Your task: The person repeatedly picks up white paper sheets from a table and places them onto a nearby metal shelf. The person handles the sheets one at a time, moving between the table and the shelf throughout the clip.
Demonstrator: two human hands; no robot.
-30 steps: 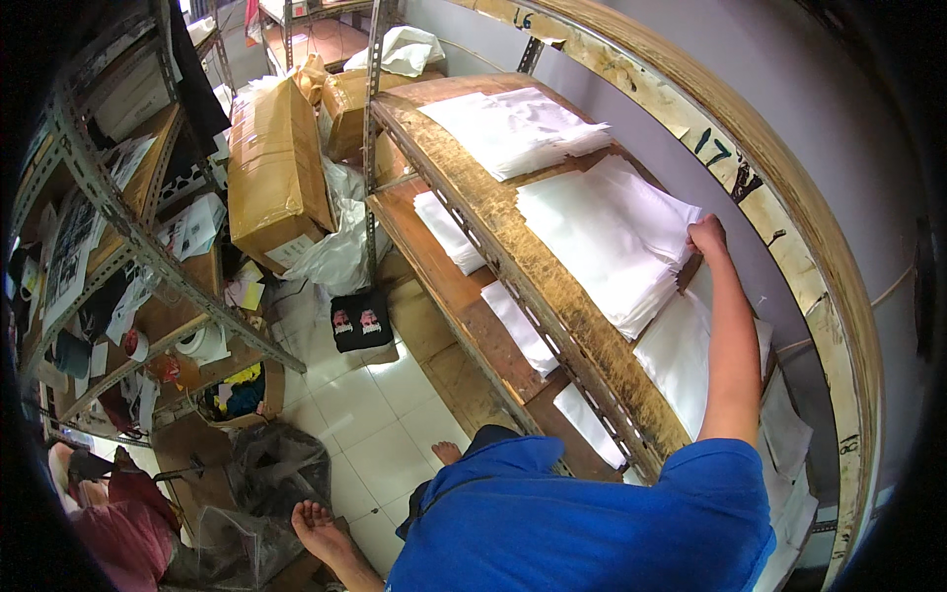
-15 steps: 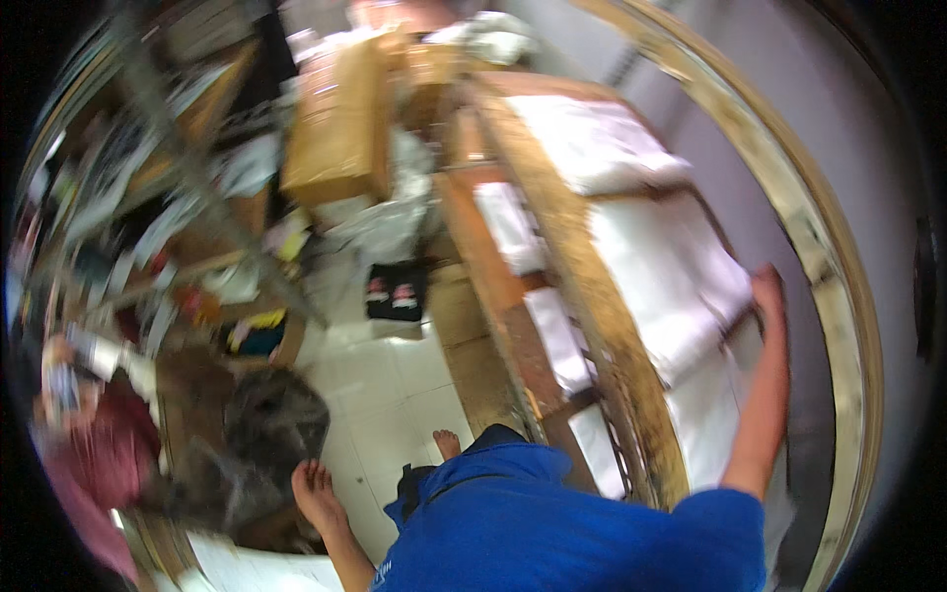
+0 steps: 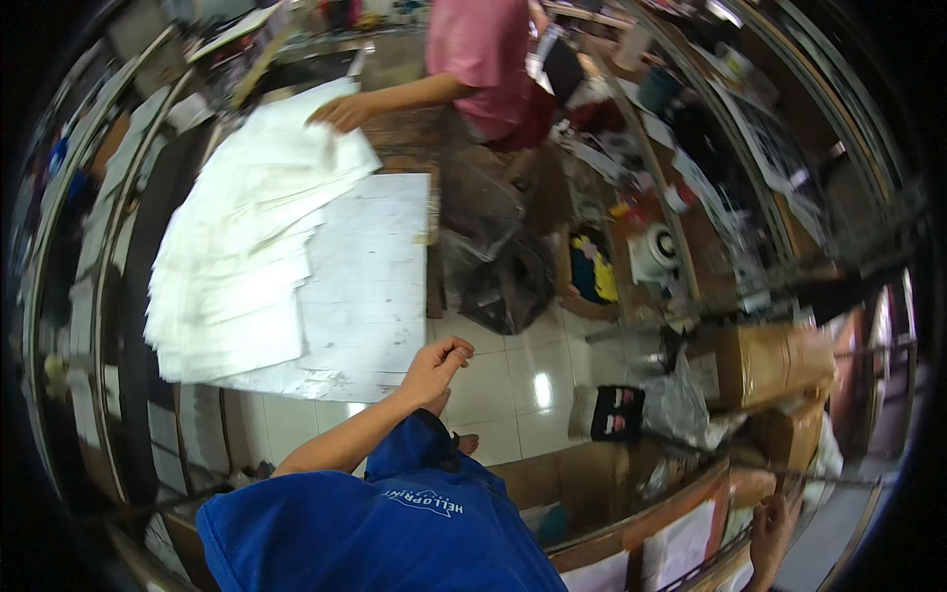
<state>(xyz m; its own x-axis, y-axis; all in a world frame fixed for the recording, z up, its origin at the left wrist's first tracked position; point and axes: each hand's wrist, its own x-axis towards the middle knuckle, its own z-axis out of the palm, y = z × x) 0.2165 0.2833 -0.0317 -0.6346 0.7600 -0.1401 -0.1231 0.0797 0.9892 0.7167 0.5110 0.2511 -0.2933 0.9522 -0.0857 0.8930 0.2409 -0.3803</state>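
My left hand (image 3: 436, 370) hangs above the tiled floor, beside the near right corner of a table (image 3: 370, 286) with a white, marked top. Its fingers are loosely bent and a little apart, with nothing in them. At the lower right is my right hand (image 3: 774, 521), over a wooden rack that holds white stacks (image 3: 679, 543); its fingers look bent, but whether they hold anything is unclear. Overlapping white sheets (image 3: 237, 257), perhaps cloth, lie fanned in piles on the table. A co-worker's hand (image 3: 342, 111) rests over the far end of them.
The co-worker in pink (image 3: 480, 69) stands beyond the table. Dark plastic bags (image 3: 503, 276) sit on the floor by its right side. Folded black cloth (image 3: 619, 412) lies near a taped carton (image 3: 769, 365). Crowded metal shelves (image 3: 691, 158) rise at the right, with more racks at the left.
My view has swung left, from the rack with white stacks to the table and the co-worker. My right hand, earlier against the white stacks, is now at the lower right.
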